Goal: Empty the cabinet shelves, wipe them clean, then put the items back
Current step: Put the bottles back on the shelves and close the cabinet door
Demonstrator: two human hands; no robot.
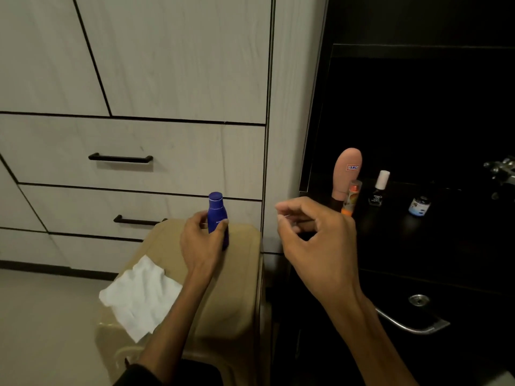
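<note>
My left hand grips a small blue bottle, which stands upright on a tan plastic stool. A white wipe cloth lies on the stool's left side. My right hand hovers at the edge of the dark open cabinet shelf, its fingers loosely curled and holding nothing. On that shelf stand a peach tube, a small orange tube, a black bottle with a white cap and a small blue jar.
Pale wooden drawers with black bar handles fill the wall behind the stool. Below the shelf is a dark door with a metal handle and a round lock. Shiny metal hardware sticks in at the right edge.
</note>
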